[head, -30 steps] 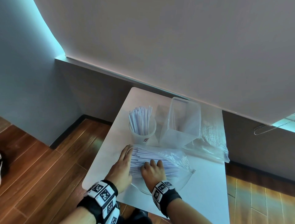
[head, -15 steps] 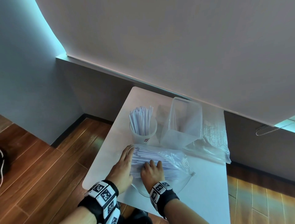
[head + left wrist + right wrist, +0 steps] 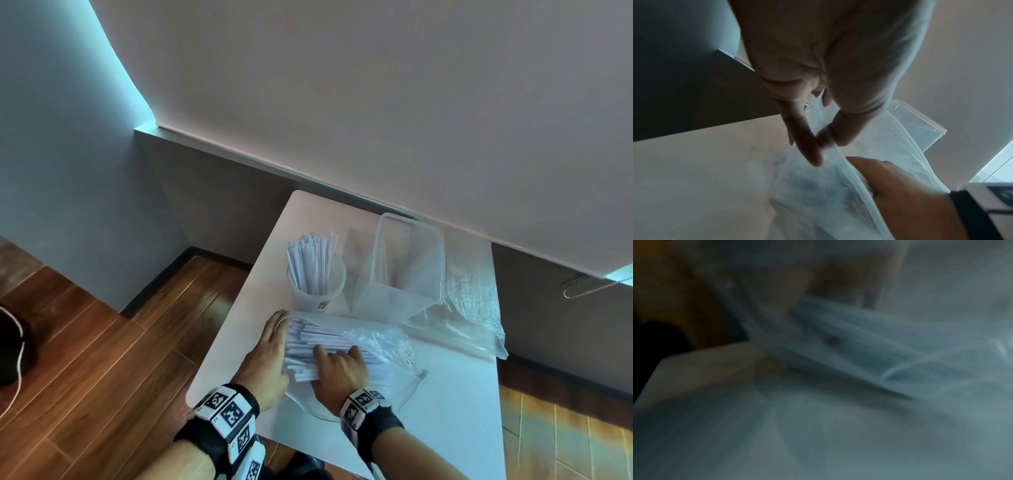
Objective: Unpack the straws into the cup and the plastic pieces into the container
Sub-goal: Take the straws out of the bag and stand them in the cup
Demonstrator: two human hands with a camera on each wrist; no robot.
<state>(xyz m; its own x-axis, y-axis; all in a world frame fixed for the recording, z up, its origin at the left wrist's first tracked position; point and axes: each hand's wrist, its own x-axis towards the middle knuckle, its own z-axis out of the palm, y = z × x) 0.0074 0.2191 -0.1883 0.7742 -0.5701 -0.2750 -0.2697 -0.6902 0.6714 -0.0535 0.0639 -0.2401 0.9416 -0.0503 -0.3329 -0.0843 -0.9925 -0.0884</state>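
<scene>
Almost nothing has shifted over the last second: both hands stay at the mouth of the clear bag [image 3: 373,339] lying on the white tabletop [image 3: 445,428], and the bundle of loose straws [image 3: 318,342] in it has not come out. The left hand [image 3: 270,363] has its grip on the bag's rim, thumb and forefinger pinching the film in the wrist view. The right hand [image 3: 339,373] lies over the straws with fingers bent; whether it grasps them I cannot tell, as its wrist view is blurred. The cup [image 3: 317,287] behind already holds upright straws, the container [image 3: 404,267] beside it looks empty, and a second bag [image 3: 469,308] lies behind it. So this batch is probably still being gathered for transfer.
</scene>
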